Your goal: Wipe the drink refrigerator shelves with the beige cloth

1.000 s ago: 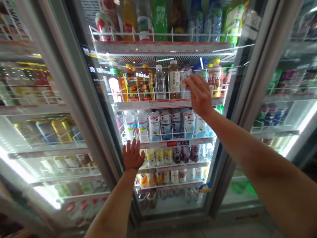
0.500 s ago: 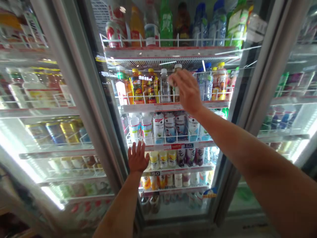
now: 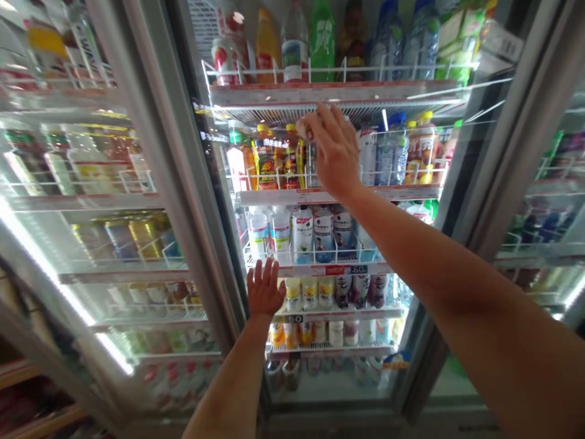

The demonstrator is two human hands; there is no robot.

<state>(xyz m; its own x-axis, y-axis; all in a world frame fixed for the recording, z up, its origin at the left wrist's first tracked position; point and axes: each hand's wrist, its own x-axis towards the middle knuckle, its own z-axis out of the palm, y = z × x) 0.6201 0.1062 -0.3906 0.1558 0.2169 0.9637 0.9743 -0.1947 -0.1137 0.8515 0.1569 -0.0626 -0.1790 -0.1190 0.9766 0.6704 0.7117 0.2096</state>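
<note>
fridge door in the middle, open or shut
Open: the glass door is swung left, and the right hand reaches in past the shelf.

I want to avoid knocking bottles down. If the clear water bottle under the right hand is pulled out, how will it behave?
The clear bottle stands tall and narrow, so it probably tips easily. Neighbouring bottles stand close, so a tilt may nudge them. The white wire rail in front likely means lifting it over. The right hand covers its top, so the grip is unclear.
</note>
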